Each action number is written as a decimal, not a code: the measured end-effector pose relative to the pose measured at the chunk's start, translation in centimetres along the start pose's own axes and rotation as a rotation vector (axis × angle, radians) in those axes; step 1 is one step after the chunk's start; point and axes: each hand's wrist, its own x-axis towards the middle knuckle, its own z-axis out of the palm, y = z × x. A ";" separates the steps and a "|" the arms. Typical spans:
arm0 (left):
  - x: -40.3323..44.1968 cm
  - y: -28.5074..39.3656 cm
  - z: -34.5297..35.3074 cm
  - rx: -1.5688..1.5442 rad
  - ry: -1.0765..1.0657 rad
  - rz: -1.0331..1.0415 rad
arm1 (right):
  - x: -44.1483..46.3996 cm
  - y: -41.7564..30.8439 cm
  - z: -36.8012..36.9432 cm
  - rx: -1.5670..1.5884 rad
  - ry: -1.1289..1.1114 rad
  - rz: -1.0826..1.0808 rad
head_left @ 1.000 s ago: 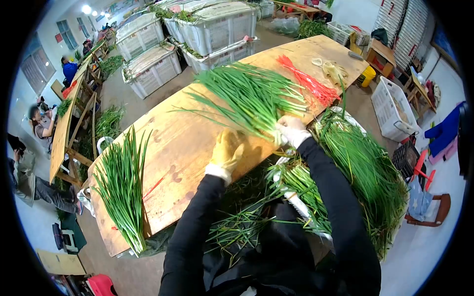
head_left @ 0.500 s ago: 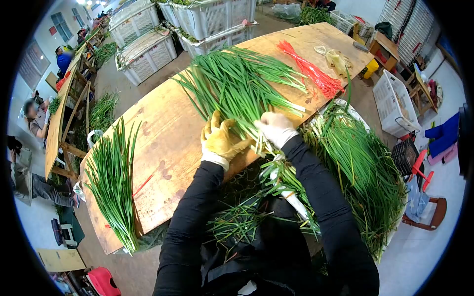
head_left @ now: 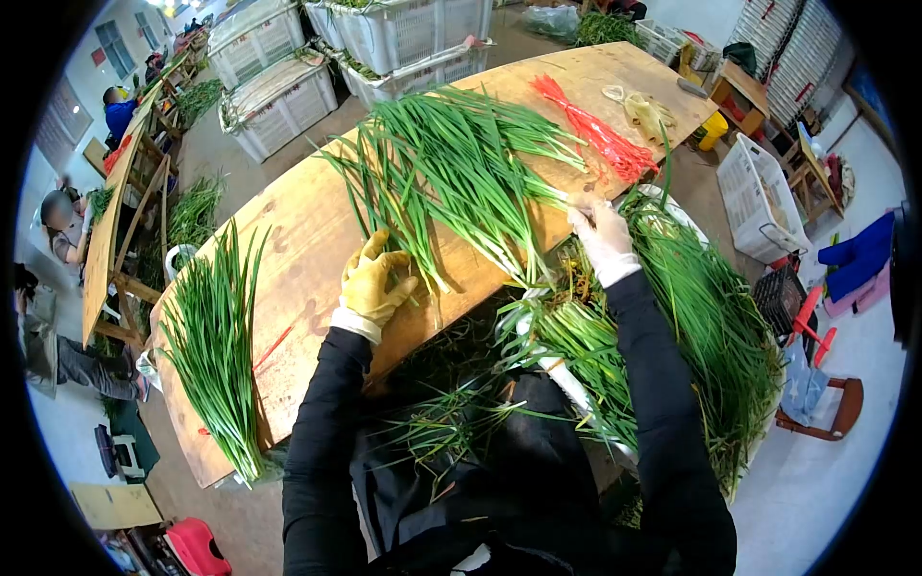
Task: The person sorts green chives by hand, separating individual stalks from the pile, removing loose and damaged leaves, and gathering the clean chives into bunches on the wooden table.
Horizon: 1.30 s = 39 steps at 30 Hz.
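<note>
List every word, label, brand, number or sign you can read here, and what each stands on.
No text can be read in this view.
Red patch at far upper left: too small to tell whether it bears writing.
White crates stacked beyond the table: no legible lettering.

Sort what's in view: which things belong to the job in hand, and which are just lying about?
Part of the job, it seems:
green stalks by the left hand and right hand
bundle at left of wooden table
stalk heap at right
red strips, probably

Apparently just lying about:
yellow bucket
blue cloth
black crate
</note>
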 end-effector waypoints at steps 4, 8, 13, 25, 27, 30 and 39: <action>0.5 0.0 0.9 0.122 0.238 0.043 | -1.9 -1.8 1.5 -0.389 -0.096 -0.021; 1.3 0.8 1.5 0.184 0.090 0.120 | -1.8 -2.2 4.9 -0.772 -0.328 -0.376; 1.3 -0.7 0.5 -0.018 -0.056 0.187 | -1.0 -5.8 2.6 -0.722 -0.112 -0.279; 1.4 -2.0 1.6 -0.242 0.108 0.213 | -10.5 -10.0 9.4 -0.349 -0.656 -0.360; 1.4 -1.9 1.7 -0.244 0.147 0.215 | -14.7 -8.6 7.0 -0.361 -1.109 -0.707; 1.4 -2.2 1.8 -0.247 0.189 0.203 | -18.9 -6.6 5.7 -0.233 -2.085 -0.461; 1.6 1.5 0.4 0.052 0.088 0.090 | -3.1 -6.4 5.5 -0.718 -0.165 -0.216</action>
